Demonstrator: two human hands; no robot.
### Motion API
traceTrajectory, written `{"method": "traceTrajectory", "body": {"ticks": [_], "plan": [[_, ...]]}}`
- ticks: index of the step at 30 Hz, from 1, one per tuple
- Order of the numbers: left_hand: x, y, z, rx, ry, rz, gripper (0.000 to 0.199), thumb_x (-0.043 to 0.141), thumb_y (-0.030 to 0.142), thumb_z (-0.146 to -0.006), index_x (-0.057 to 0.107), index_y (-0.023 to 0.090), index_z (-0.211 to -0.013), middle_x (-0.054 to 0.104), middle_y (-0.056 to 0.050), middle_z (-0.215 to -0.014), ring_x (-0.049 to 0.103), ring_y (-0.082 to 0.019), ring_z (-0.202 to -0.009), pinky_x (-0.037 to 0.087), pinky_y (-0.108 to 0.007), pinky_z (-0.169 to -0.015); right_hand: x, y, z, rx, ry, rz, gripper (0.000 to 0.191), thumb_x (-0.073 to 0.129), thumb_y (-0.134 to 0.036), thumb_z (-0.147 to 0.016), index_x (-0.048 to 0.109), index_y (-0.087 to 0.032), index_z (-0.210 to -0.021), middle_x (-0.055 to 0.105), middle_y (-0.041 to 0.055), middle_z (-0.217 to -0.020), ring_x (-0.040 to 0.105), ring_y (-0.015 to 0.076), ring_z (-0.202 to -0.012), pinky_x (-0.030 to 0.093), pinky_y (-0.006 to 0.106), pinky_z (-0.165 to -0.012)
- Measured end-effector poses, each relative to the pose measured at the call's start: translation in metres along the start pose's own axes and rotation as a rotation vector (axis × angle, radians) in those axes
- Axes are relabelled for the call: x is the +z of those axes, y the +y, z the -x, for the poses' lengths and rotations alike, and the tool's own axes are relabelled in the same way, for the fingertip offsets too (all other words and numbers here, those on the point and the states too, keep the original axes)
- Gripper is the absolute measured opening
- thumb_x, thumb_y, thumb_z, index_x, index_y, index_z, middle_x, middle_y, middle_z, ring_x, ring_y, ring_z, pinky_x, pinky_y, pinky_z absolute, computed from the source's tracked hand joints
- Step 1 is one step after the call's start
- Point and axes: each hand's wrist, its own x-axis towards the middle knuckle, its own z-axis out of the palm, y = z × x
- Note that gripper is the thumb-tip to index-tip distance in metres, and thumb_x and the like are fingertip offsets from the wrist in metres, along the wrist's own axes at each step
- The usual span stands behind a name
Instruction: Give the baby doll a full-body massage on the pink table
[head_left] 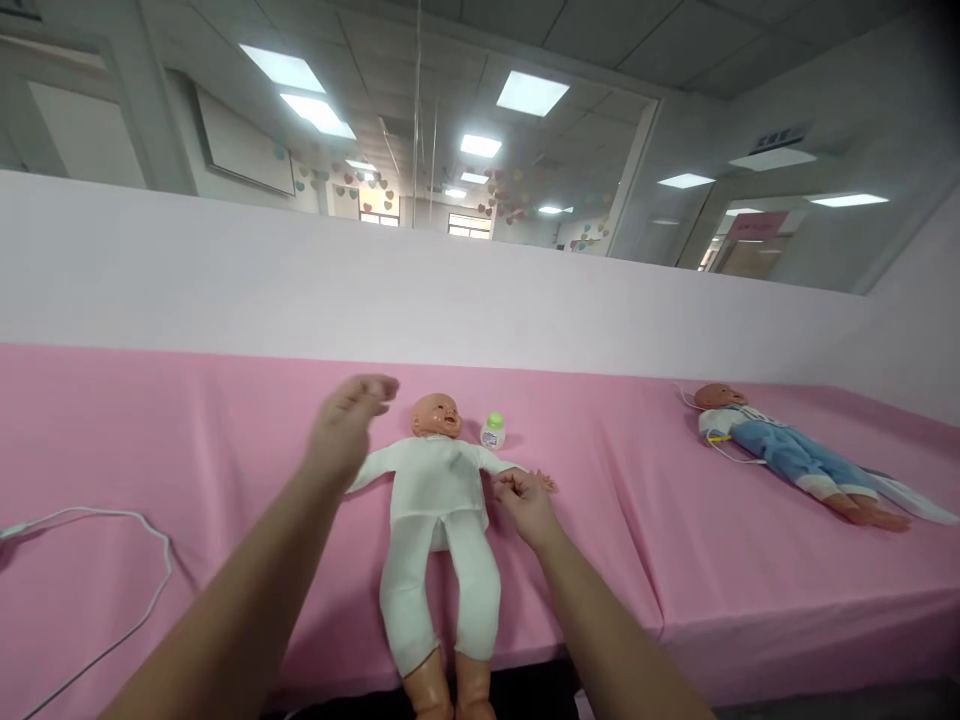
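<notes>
Has the right hand [531, 508] narrowly curled at the sleeve [493, 461] of the doll [437, 485]; cannot tell if gripping. Holds the left hand [341, 428] raised beside the head [435, 414], half-curled, blurred, grip unclear.

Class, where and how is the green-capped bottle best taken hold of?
Probably by the pale body of the green-capped bottle, from the right: it looks upright, with the doll's head on its left and the doll's white sleeve nearer the camera.

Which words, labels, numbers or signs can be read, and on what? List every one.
None readable.
Label on the green-lidded jar: too small.
Dark sign, upper right: too blurred.
Pink sign below it: too blurred.
Dark strip, top left: too blurred.
Marks on the right-hand doll's top: unclear.
</notes>
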Motion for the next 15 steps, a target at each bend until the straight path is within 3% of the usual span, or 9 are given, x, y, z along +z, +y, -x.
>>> {"method": "traceTrajectory", "body": {"ticks": [3, 5, 7, 9, 11, 15], "plan": [[0.015, -0.036, -0.008, -0.095, -0.192, -0.423, 0.051, 0.060, 0.056, -0.095, 0.068, 0.022, -0.131, 0.067, -0.014, -0.140, 0.061, -0.034, -0.130, 0.048, -0.047, -0.109, 0.002, -0.001, -0.001, -0.099, 0.049, 0.153, 0.017, 0.063, -0.040, -0.087, 0.071, -0.025, -0.084, 0.070, 0.0038, -0.078, 0.066, 0.0246, -0.075, 0.055, 0.041, -0.078], [0.030, -0.063, -0.005, -0.125, -0.319, -0.683, 0.067, 0.059, 0.060, -0.091, 0.058, 0.018, -0.144, 0.057, -0.018, -0.153, 0.051, -0.038, -0.142, 0.040, -0.048, -0.115, 0.002, 0.000, 0.000, -0.187, 0.081, 0.268, 0.020, 0.061, -0.038, -0.089, 0.074, -0.025, -0.097, 0.076, 0.0077, -0.101, 0.070, 0.0283, -0.095, 0.054, 0.046, -0.093], [0.041, -0.085, 0.000, -0.151, -0.400, -0.853, 0.078, 0.058, 0.067, -0.088, 0.053, 0.017, -0.148, 0.052, -0.021, -0.157, 0.046, -0.041, -0.146, 0.034, -0.052, -0.118, 0.003, 0.002, 0.000, -0.253, 0.089, 0.388, 0.030, 0.060, -0.038, -0.091, 0.073, -0.025, -0.114, 0.073, 0.0106, -0.124, 0.065, 0.0322, -0.121, 0.047, 0.052, -0.109], [0.045, -0.099, 0.005, -0.178, -0.476, -0.936, 0.084, 0.054, 0.074, -0.087, 0.052, 0.016, -0.148, 0.054, -0.023, -0.155, 0.048, -0.043, -0.144, 0.030, -0.056, -0.119, 0.004, 0.003, -0.001, -0.275, 0.052, 0.490, 0.042, 0.062, -0.042, -0.093, 0.070, -0.023, -0.129, 0.067, 0.0119, -0.140, 0.052, 0.0354, -0.141, 0.037, 0.056, -0.119], [0.044, -0.106, 0.009, -0.182, -0.529, -0.961, 0.087, 0.052, 0.076, -0.086, 0.051, 0.015, -0.148, 0.057, -0.025, -0.152, 0.050, -0.042, -0.142, 0.027, -0.058, -0.119, 0.007, 0.004, -0.002, -0.269, -0.010, 0.561, 0.052, 0.063, -0.048, -0.094, 0.065, -0.023, -0.140, 0.060, 0.0130, -0.150, 0.042, 0.0374, -0.149, 0.030, 0.059, -0.123], [0.033, -0.107, 0.018, -0.151, -0.571, -0.950, 0.086, 0.059, 0.074, -0.082, 0.054, 0.017, -0.146, 0.062, -0.023, -0.146, 0.055, -0.041, -0.139, 0.025, -0.058, -0.121, 0.013, -0.004, 0.004, -0.230, -0.095, 0.609, 0.059, 0.063, -0.053, -0.095, 0.061, -0.024, -0.146, 0.058, 0.0150, -0.152, 0.049, 0.0390, -0.144, 0.033, 0.059, -0.120]]}}
